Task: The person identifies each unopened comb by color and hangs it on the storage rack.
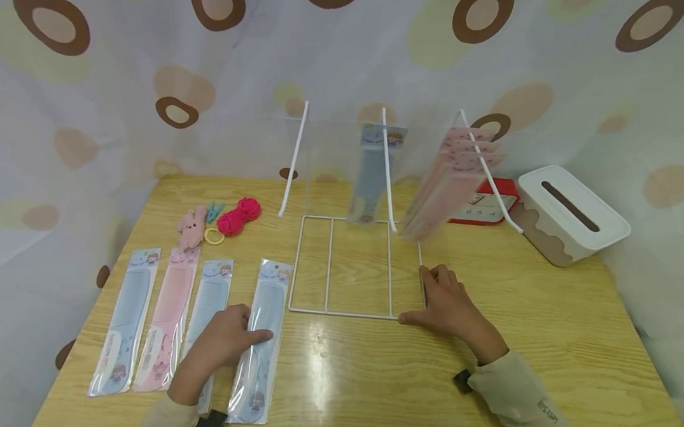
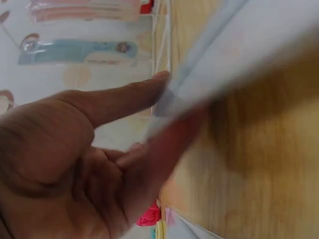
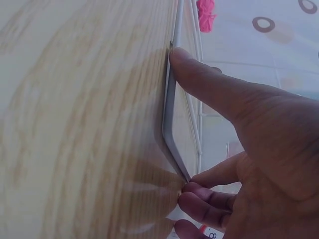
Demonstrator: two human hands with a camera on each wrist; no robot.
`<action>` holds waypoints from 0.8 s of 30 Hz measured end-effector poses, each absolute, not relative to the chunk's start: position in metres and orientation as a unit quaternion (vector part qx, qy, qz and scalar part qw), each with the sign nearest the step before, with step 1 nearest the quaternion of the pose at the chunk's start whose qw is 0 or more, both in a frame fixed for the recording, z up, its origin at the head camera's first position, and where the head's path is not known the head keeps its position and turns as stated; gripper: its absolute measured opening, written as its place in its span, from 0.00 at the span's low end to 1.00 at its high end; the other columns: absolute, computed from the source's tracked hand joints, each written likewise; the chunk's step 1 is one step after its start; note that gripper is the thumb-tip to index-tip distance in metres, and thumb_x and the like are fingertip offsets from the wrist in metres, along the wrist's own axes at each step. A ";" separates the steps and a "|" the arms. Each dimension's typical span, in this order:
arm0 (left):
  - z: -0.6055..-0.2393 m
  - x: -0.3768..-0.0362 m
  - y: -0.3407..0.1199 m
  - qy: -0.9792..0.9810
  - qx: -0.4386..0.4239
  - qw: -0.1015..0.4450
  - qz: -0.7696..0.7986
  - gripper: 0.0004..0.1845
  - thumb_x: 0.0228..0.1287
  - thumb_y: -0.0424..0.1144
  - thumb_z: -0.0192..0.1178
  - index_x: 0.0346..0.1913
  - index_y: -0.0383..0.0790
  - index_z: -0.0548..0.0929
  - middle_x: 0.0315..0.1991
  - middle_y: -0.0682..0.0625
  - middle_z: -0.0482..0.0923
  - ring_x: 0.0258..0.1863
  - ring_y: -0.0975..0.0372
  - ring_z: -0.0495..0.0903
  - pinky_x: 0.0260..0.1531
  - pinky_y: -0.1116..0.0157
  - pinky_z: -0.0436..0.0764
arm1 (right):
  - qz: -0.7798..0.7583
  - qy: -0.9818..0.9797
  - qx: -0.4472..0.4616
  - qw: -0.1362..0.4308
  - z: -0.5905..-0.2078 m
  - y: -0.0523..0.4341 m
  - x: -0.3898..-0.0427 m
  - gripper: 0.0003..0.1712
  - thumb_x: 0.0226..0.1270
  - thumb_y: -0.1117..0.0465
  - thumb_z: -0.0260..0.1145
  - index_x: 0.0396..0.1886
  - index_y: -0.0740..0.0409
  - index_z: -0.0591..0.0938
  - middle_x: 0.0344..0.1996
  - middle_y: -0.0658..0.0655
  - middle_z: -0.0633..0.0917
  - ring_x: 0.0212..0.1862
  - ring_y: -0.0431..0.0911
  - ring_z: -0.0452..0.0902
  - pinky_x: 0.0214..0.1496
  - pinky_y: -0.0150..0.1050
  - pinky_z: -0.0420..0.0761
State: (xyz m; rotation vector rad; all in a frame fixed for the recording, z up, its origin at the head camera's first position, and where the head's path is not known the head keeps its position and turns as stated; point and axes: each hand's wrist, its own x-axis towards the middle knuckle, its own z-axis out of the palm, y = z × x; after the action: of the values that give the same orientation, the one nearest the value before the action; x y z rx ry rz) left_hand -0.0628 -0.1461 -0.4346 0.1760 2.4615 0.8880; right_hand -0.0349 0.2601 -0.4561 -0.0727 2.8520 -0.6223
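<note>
Pinching 1 blurred comb pack (image 2: 244,57), left hand (image 1: 227,336); right hand (image 1: 449,303) grips part-hidden rack (image 1: 389,269).

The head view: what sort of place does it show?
Probably an indoor corner arranged like a shop display: packaged combs hang from a white rack over a wooden table, with patterned cloth behind.

Lower left of the head view, the packaged combs (image 1: 267,309) are pale blue — one pink. The wire rack (image 1: 358,315) at centre is white; the yarn (image 1: 232,222), left of centre, hot pink. Brown rings and peach blotches pattern the whitish backdrop (image 1: 369,59) above.
</note>
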 end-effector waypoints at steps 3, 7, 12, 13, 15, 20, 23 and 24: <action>-0.431 -0.066 -0.147 0.869 0.099 0.277 0.397 0.17 0.63 0.43 0.69 0.33 0.37 0.71 0.21 0.54 0.62 0.19 0.63 0.62 0.21 0.66 0.66 | -0.211 0.971 -0.022 0.109 -0.457 0.262 -0.034 0.66 0.48 0.33 0.77 0.73 0.72 0.61 0.60 0.73 0.67 0.58 0.66 0.64 0.58 0.67 0.66; -0.421 -0.067 -0.147 0.813 0.144 0.302 0.477 0.17 0.67 0.40 0.66 0.32 0.35 0.68 0.20 0.55 0.53 0.17 0.65 0.56 0.20 0.69 0.63 | -0.213 0.971 -0.020 0.111 -0.458 0.262 -0.033 0.66 0.48 0.34 0.77 0.74 0.72 0.60 0.61 0.73 0.66 0.59 0.66 0.63 0.59 0.66 0.65; -0.402 -0.062 -0.139 0.776 0.201 0.296 0.520 0.20 0.68 0.41 0.65 0.30 0.35 0.64 0.21 0.55 0.50 0.18 0.67 0.52 0.20 0.70 0.60 | -0.215 0.970 -0.022 0.108 -0.458 0.261 -0.033 0.66 0.47 0.34 0.78 0.74 0.71 0.60 0.58 0.71 0.68 0.56 0.63 0.64 0.59 0.64 0.67; -0.398 -0.061 -0.136 0.775 0.214 0.289 0.520 0.22 0.68 0.42 0.65 0.29 0.35 0.63 0.22 0.55 0.49 0.19 0.67 0.51 0.21 0.69 0.60 | -0.217 0.970 -0.022 0.108 -0.458 0.260 -0.034 0.66 0.47 0.34 0.78 0.74 0.71 0.60 0.58 0.70 0.68 0.55 0.63 0.65 0.58 0.63 0.67; -0.388 -0.059 -0.128 0.775 0.236 0.275 0.519 0.22 0.68 0.43 0.65 0.29 0.36 0.64 0.22 0.54 0.50 0.20 0.67 0.53 0.22 0.68 0.60 | -0.218 0.970 -0.021 0.108 -0.458 0.260 -0.033 0.66 0.48 0.34 0.78 0.75 0.70 0.60 0.58 0.70 0.68 0.55 0.62 0.65 0.58 0.62 0.67; -0.361 -0.055 -0.104 0.778 0.259 0.248 0.516 0.16 0.67 0.45 0.66 0.32 0.40 0.71 0.24 0.54 0.63 0.23 0.67 0.65 0.24 0.69 0.64 | -0.217 0.969 -0.012 0.113 -0.456 0.260 -0.033 0.66 0.48 0.34 0.78 0.75 0.70 0.60 0.58 0.70 0.69 0.56 0.62 0.65 0.59 0.62 0.67; -0.350 -0.053 -0.089 0.771 0.274 0.236 0.524 0.16 0.67 0.45 0.66 0.33 0.40 0.71 0.24 0.54 0.61 0.22 0.68 0.62 0.23 0.69 0.64 | -0.220 0.969 -0.010 0.113 -0.456 0.261 -0.032 0.66 0.48 0.34 0.77 0.75 0.70 0.59 0.58 0.69 0.69 0.58 0.62 0.65 0.60 0.62 0.67; -0.348 -0.052 -0.084 0.767 0.282 0.232 0.529 0.15 0.67 0.44 0.66 0.33 0.41 0.72 0.25 0.55 0.65 0.22 0.69 0.65 0.23 0.70 0.67 | -0.222 0.968 -0.010 0.114 -0.456 0.261 -0.032 0.66 0.48 0.34 0.77 0.75 0.70 0.59 0.59 0.70 0.68 0.58 0.62 0.65 0.61 0.62 0.66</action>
State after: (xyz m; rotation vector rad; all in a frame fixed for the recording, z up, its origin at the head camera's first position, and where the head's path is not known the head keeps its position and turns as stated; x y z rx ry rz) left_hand -0.0518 -0.0841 -0.3485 0.7739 2.1069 1.4529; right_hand -0.0319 0.2612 -0.4558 -0.0289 2.8404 -0.6501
